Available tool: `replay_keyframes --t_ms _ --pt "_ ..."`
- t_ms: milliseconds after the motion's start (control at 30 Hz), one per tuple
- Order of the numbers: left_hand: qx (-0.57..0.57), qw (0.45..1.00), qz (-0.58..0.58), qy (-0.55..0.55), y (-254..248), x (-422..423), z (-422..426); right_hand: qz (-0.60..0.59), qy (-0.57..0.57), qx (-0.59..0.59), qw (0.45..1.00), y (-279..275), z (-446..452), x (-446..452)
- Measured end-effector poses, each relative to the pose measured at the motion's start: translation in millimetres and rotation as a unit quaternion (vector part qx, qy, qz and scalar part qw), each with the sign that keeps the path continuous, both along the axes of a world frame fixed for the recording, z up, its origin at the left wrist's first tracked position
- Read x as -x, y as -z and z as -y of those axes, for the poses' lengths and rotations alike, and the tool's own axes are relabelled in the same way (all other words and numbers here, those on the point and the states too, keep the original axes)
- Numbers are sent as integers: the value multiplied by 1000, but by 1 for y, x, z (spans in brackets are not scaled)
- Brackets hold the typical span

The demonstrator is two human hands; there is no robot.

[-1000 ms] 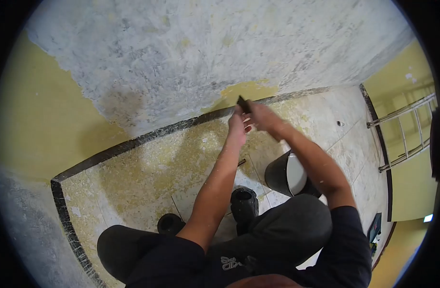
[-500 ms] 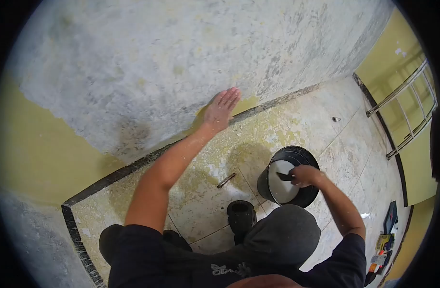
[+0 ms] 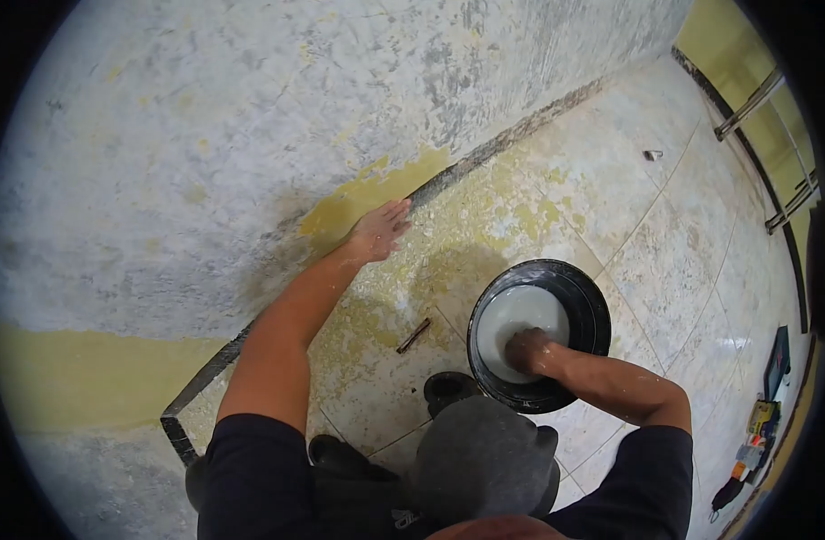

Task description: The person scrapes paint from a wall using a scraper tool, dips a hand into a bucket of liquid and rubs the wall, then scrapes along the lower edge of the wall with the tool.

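To my right: metal ladder (image 3: 750, 107), dark flat panel (image 3: 776, 364), yellow-and-black pack (image 3: 762, 419); ahead of me, small metallic piece (image 3: 653, 155); nearer me, slim dark rod (image 3: 413, 336)

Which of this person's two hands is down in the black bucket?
The right hand: it is inside the black bucket, at the whitish liquid. The left hand is outside, flat and open, near the wall's yellow patch.

The bucket (image 3: 591, 310) looks plastic; the wall (image 3: 224, 117) is rough, matt.
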State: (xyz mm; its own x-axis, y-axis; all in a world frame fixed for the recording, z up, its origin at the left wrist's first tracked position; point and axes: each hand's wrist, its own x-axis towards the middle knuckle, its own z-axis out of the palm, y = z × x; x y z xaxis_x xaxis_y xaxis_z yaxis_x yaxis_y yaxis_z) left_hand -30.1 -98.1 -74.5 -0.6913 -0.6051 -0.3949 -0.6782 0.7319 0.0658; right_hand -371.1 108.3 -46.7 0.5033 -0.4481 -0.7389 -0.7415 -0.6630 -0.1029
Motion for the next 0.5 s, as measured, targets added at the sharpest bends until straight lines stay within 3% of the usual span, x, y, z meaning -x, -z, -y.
replay_keyframes --t_ms 33,67,133,167,200,233,267,300,367,500 --pt "-316 891 -274 -175 8 -1 -3 13 16 -4 1000 -14 7 -4" --pt "-331 888 -270 -173 -1 6 -8 22 35 -14 999 -26 9 -6" --pt "-63 988 -44 -135 -41 33 -33 32 48 6 998 -39 12 -2" --pt "-76 988 -50 -126 -57 47 -47 51 61 31 996 -46 12 1" --pt "-184 937 -188 -232 -75 58 -67 71 72 60 993 -50 10 3" --pt "-285 843 -311 -333 -90 67 -92 65 77 50 994 -48 3 7" --pt "-364 716 -422 -420 -97 72 -111 37 71 46 996 -47 4 10" --pt "-427 640 -447 -456 -87 79 -132 10 63 46 997 -47 7 11" --pt "-498 634 -404 -434 -90 100 -181 9 62 53 997 -30 3 18" --pt "-486 594 -549 -331 -74 146 -234 11 56 56 997 -42 2 23"
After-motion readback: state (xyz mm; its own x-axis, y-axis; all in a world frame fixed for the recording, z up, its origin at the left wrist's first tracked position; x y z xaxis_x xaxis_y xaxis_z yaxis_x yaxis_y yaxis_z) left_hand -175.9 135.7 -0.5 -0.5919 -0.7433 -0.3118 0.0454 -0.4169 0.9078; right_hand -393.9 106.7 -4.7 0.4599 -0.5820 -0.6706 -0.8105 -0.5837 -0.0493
